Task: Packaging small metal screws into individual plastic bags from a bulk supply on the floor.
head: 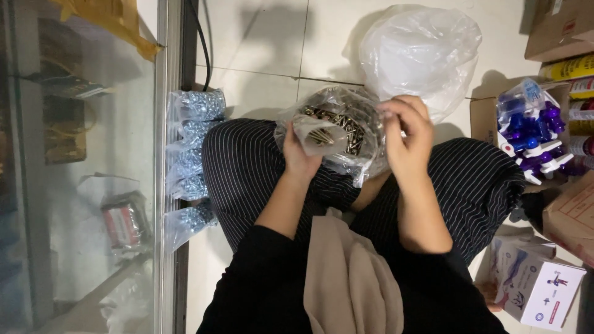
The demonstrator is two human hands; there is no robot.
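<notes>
I sit cross-legged on a tiled floor in striped trousers. My left hand (299,158) grips a small clear plastic bag (315,133) with a few brass-coloured screws in it. A larger clear bag of screws (346,117) rests on my lap right behind it. My right hand (407,133) is raised beside that larger bag with fingers curled at its edge; what it pinches is hidden.
Several small filled bags of silvery screws (189,161) line a glass cabinet (86,173) on the left. A big empty plastic bag (421,52) lies ahead. Right side: a carton of purple-capped bottles (532,127), cardboard boxes (572,210) and a white box (535,284).
</notes>
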